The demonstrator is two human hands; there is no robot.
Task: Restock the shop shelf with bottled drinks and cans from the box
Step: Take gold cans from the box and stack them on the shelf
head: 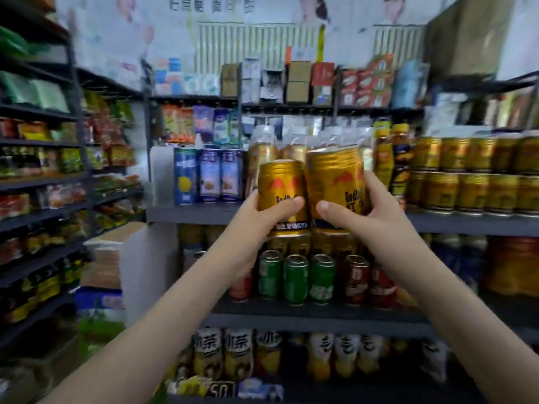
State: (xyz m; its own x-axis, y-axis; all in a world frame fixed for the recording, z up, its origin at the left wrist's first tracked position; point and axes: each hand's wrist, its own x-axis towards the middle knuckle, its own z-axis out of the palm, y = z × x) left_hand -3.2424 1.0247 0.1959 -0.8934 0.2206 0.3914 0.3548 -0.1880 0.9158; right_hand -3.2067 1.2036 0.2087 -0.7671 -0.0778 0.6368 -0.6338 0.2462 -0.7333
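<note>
Left hand: the left hand (262,212) is wrapped round the left gold can (281,182), with the thumb across the front. The fingers go round the back, out of sight.
Right hand: the right hand (366,209) grips the right gold can (332,176) the same way, thumb low on the front.
Where the cans are: both are up in the air in front of the middle shelf (198,214), side by side and pretty much touching. The right one is tipped a little. Neither is set down yet.
What's done: hard to say for sure, but that shelf looks well filled. There are gold can rows (466,176) stacked two high off to the right, wrapped packs (262,145) right behind the held cans, and blue cans (210,176) to the left.
What's left: these two need a spot. My guess is it's somewhere by the wrapped packs, though I can't see a gap. No idea how many more are waiting in the box.
The box: not clearly in shot. There's a cardboard carton (116,237) low on the left, but I can't tell if that's the one.
Hidden bits: the hands and held cans block the shelf space straight behind them.
Blurry bits: the whole picture is smeared, worst at the edges, so most labels are unreadable. The green cans (294,278) one shelf down are about as sharp as it gets.
</note>
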